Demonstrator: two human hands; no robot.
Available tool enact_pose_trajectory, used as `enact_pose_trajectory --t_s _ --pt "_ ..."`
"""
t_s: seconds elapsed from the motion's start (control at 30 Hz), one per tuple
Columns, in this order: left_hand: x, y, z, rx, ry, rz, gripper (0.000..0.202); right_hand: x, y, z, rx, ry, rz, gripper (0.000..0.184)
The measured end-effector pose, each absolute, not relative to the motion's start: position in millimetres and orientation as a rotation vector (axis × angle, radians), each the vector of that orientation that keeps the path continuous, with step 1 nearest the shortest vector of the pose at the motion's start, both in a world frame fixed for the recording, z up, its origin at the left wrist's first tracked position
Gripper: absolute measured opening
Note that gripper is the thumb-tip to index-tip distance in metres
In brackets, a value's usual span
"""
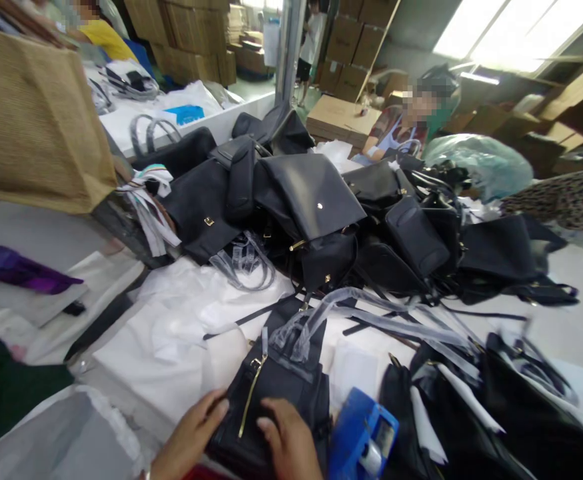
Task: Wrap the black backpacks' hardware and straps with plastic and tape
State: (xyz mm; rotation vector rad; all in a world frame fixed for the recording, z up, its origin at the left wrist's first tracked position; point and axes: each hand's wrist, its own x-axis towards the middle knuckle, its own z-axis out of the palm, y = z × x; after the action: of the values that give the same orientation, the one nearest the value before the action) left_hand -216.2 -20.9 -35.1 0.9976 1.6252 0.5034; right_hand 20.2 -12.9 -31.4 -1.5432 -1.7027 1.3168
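A small black backpack [281, 380] lies in front of me, with a gold diagonal zipper [250, 400] on its front and clear plastic wrapped around its handle [299, 340]. My left hand [194, 430] is at the bag's left edge, thumb and forefinger close together against it. Over the lower front, right of the zipper, rests my right hand [289, 437], its fingers bent and apart. The lower fingers of both hands are hidden. Just right of the backpack stands a blue tape dispenser [364, 433].
Black bags [316, 193] are heaped across the table's far side. More black bags [471, 400] with white paper lie at right. A tan bag [36, 120] hangs at upper left. One co-worker [396, 133] sits beyond the heap. Cardboard boxes [186, 40] are stacked behind.
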Motion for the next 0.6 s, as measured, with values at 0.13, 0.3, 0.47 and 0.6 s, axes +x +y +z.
enact_pose_trajectory --t_s 0.13,0.3,0.47,0.6 --pt "-187.6 -51.6 -37.3 1.045 1.768 0.527 0.047 0.1 -32.6 -39.0 -1.606 -1.802 1.250 0.021" --pt "-186.0 -46.1 -30.9 1.100 1.750 0.605 0.046 -11.0 -7.9 -32.2 -1.574 -1.746 1.341 0.030" --pt "-205.1 -72.3 -33.4 1.057 1.817 0.753 0.044 -10.6 -14.9 -46.9 -1.485 -1.855 1.296 0.033" --pt "-235.7 -114.0 -48.3 0.926 1.969 0.834 0.036 14.5 -21.7 -78.0 -1.429 -1.938 1.245 0.042"
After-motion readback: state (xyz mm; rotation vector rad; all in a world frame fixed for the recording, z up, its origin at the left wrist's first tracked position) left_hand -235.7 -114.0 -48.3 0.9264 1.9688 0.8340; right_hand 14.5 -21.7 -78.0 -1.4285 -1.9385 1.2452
